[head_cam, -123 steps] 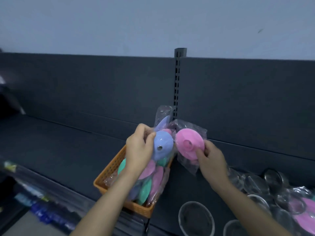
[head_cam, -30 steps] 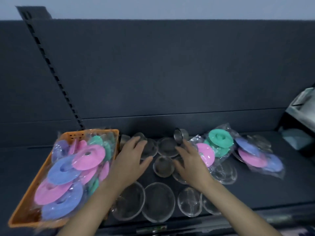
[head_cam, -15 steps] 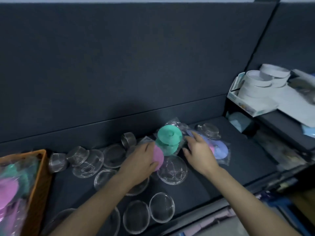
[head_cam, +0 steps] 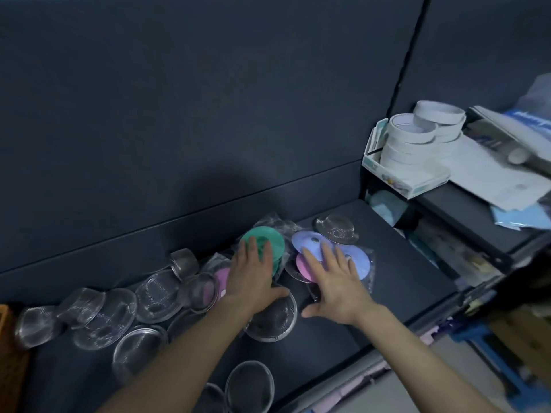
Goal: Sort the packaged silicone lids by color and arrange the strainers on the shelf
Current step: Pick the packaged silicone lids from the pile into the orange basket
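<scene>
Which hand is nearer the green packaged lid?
Left. The left hand lies with fingers on the green lid; the right hand rests to its right, on the blue and pink lids.

close head view down onto shelf

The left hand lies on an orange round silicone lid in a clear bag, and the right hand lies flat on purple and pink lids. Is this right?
No. The head view shows the left hand on a green round silicone lid, not orange; the right hand is on purple and pink lids.
</scene>
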Action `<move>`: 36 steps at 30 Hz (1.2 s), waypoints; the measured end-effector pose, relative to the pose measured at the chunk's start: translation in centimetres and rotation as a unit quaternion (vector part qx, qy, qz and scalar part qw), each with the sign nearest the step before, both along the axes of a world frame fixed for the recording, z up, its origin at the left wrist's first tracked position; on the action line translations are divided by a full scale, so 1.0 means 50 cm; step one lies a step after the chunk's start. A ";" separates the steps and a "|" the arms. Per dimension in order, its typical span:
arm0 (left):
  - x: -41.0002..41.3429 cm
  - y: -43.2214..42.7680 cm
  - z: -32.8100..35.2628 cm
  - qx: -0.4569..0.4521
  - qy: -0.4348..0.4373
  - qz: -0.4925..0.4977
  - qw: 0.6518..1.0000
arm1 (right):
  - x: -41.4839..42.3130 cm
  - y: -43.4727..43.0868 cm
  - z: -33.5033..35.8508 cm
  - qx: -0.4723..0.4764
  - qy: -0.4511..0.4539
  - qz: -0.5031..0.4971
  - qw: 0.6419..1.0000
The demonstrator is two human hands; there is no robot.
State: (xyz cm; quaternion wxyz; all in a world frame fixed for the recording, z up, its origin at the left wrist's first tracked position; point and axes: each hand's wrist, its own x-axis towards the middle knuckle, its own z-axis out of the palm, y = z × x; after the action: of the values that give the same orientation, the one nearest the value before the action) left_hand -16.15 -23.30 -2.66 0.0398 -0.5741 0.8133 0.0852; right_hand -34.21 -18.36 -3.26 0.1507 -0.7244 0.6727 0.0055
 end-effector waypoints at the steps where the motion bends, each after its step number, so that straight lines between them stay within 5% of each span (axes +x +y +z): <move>1: -0.004 -0.005 -0.002 0.001 0.001 0.007 1.000 | 0.003 0.001 -0.007 -0.007 0.005 -0.001 1.000; 6: 0.000 -0.019 -0.004 0.003 0.023 0.018 1.000 | 0.002 -0.003 -0.019 -0.123 -0.013 -0.010 0.992; 14: 0.025 -0.010 0.033 -0.068 0.083 0.022 0.994 | 0.013 0.010 0.005 -0.129 -0.121 0.008 0.984; 24: 0.122 0.010 0.078 -0.108 0.299 0.064 0.946 | 0.045 0.056 0.039 -0.162 -0.210 -0.061 0.962; 36: 0.223 0.044 0.140 -0.105 0.532 0.140 0.828 | 0.104 0.090 0.133 -0.289 -0.394 -0.252 0.835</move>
State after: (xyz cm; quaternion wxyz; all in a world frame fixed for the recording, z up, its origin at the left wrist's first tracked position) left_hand -5.01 -21.12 4.35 -0.4720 -0.5479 0.6237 0.2968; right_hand -29.01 -13.85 3.37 0.1834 -0.4811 0.6868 -0.5130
